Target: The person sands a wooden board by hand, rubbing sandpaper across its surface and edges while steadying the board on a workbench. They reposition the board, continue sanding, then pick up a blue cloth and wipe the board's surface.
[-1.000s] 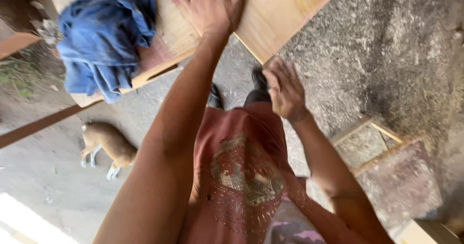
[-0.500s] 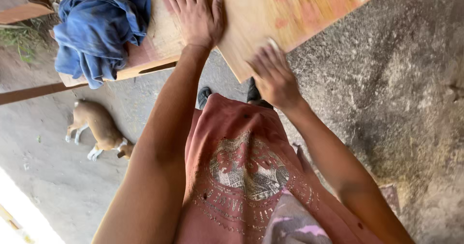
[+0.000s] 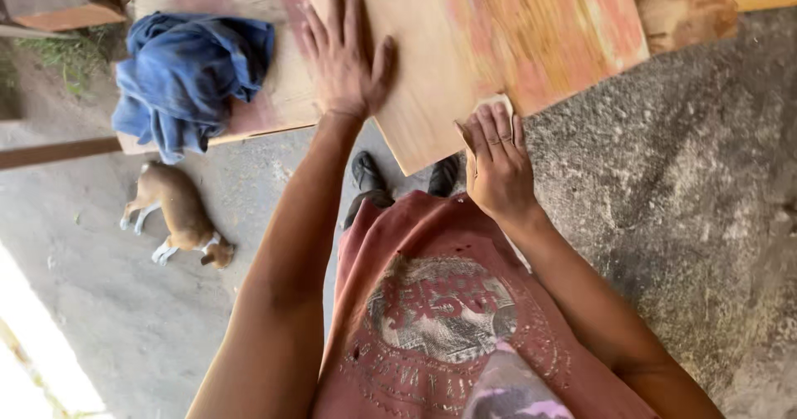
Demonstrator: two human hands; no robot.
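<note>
A light plywood board (image 3: 498, 37) with reddish stains lies across a workbench, one corner jutting toward me. My left hand (image 3: 344, 58) rests flat on it, fingers spread, pressing down. My right hand (image 3: 496, 166) is at the board's near edge, fingers closed over a small pale piece of sandpaper (image 3: 490, 108) held against that edge.
A crumpled blue cloth (image 3: 191, 79) lies on the bench (image 3: 274, 95) to the left. A tan dog (image 3: 178, 216) lies on the concrete floor below. My dark shoes (image 3: 365, 174) show under the board. Rough grey ground fills the right side.
The view has tilted, showing more of the board. My right hand has moved up to the board's edge with the sandpaper. My left hand stays flat on the board.
</note>
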